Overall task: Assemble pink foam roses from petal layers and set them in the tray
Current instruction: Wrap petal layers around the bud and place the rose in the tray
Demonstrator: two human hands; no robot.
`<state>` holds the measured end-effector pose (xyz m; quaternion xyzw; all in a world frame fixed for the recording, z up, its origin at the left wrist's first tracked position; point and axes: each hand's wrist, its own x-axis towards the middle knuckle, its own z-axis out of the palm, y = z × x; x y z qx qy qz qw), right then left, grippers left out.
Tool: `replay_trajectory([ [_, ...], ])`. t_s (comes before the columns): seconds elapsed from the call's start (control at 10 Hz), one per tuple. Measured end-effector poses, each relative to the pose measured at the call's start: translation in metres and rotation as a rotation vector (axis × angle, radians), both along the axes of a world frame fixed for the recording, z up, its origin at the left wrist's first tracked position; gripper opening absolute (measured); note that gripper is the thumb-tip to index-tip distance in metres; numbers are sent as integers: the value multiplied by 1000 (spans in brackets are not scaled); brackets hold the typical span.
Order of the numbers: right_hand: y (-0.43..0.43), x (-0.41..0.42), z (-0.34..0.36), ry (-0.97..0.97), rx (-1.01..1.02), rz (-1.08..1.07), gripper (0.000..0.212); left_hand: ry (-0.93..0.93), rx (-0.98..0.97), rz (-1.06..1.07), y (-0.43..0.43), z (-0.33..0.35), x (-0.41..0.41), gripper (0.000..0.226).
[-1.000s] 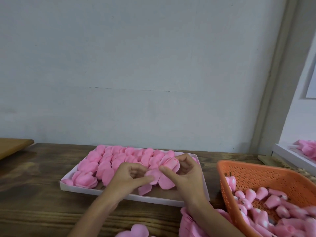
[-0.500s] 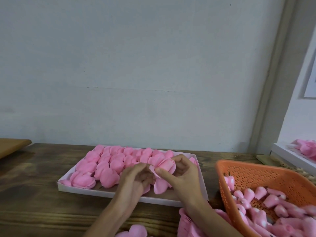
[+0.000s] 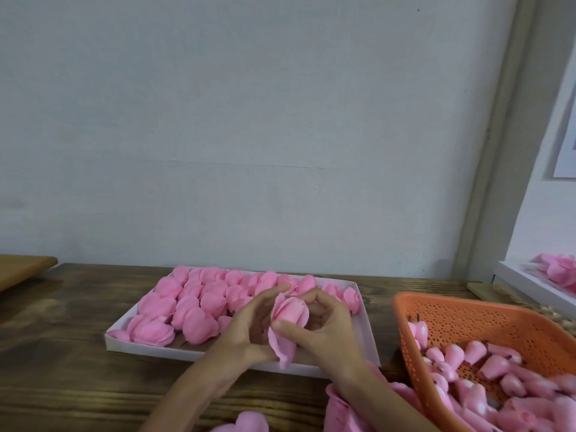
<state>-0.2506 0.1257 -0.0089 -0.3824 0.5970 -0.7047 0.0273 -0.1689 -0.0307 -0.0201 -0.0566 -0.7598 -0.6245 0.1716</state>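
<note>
Both hands hold one pink foam rose above the near right part of the white tray. My left hand cups its left side with curled fingers. My right hand wraps the right side, its thumb pressing a petal layer that hangs down below the bud. The tray is filled with several finished pink roses across its left and back.
An orange perforated basket of pink rose buds stands at the right. Loose pink petal layers lie at the near table edge. A second white tray with roses sits far right. A wooden board is far left.
The petals that spread out flat between my hands a second ago are now folded up around the bud. Both hands have closed in around the rose.
</note>
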Motion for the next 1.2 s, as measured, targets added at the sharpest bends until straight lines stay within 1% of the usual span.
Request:
replay_trajectory([
  [0.1,0,3,1,54,46,34,28,-25,-155,1,7,1,5,89],
  [0.2,-1,5,-1,129,64,108,28,-137,-273,163,12,1,16,77],
  [0.3,-2,4,-3,157,78,132,29,-165,-282,209,9,-4,14,76],
  [0.4,-2,3,-6,177,94,109,31,-171,-296,207,7,-6,12,76],
  [0.5,-2,4,-7,234,106,45,33,-163,-282,211,5,-11,9,78],
  [0.6,-2,5,-7,280,132,-13,32,-171,-261,228,4,-14,7,73],
  [0.7,-1,6,-7,355,180,-59,26,-172,-233,272,4,-16,5,71],
  [0.8,1,7,-6,553,271,-133,17,-170,-168,293,5,-12,2,71],
  [0.9,2,9,-6,618,281,-174,17,-172,-134,288,9,-5,1,64],
  [1.0,2,8,-6,618,260,-185,14,-127,-113,254,16,4,4,41],
  [1.1,3,8,-5,647,248,-208,14,-119,-102,259,17,8,4,48],
  [1.2,3,9,-4,671,236,-217,17,-155,-108,321,9,-5,-2,50],
])
